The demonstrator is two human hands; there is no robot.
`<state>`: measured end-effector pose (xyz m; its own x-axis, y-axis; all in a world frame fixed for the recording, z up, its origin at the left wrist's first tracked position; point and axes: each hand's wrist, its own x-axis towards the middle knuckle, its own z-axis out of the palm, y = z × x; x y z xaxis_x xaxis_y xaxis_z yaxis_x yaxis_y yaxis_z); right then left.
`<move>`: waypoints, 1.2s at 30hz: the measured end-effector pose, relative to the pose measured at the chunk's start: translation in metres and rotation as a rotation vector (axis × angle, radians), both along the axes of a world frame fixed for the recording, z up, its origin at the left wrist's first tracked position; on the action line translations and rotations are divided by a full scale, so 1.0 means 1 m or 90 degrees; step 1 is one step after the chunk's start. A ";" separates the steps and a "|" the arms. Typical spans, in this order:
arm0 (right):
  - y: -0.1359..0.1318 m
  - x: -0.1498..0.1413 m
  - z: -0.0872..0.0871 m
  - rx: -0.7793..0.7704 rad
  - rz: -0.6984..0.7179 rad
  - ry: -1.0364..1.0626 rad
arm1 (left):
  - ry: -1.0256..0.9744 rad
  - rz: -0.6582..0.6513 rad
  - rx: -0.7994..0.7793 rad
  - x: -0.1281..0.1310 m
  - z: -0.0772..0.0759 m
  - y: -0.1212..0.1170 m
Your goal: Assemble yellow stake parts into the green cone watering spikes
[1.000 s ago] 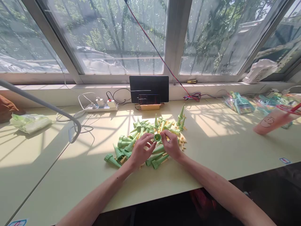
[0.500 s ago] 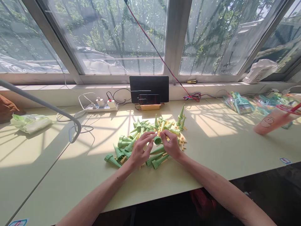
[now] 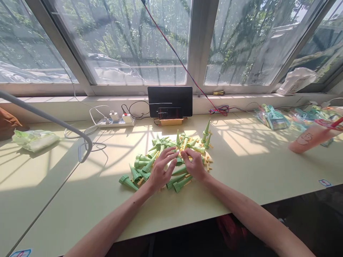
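Observation:
A green plastic plant watering spike with a ribbed collar is between my hands, partly hidden by fingers. My right hand is closed in a pinch at its upper side; a small part at the fingertips is too small to make out. My left hand is open beside it, thumb and fingers apart, its fingertips close to the spike; I cannot tell whether they touch. Around both hands lies a pile of similar green spikes, with several small yellow valve pieces at the right. Two spikes stand upright behind.
A dark tablet with a phone before it leans at the back. A power strip and cables sit left of it. A pink cup and plastic packets are at right, a tissue pack at far left.
The spike between my hands has tilted, its round open end turning away from view. My right fingertips have shifted slightly left; my left thumb and fingers have moved a little further apart.

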<state>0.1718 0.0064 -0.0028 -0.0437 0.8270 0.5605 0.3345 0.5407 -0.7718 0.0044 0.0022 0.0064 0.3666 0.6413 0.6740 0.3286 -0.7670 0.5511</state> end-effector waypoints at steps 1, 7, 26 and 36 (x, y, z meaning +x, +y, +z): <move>0.000 0.000 0.000 -0.002 -0.001 -0.002 | -0.001 -0.002 0.004 0.000 0.000 0.000; 0.003 0.002 -0.002 -0.008 -0.015 -0.013 | 0.008 0.000 -0.002 0.001 0.000 0.000; 0.005 0.003 -0.006 -0.022 -0.008 -0.017 | 0.064 0.007 0.036 -0.001 0.000 -0.001; 0.006 0.003 -0.006 -0.021 -0.008 -0.014 | 0.073 -0.039 0.063 0.001 0.002 -0.004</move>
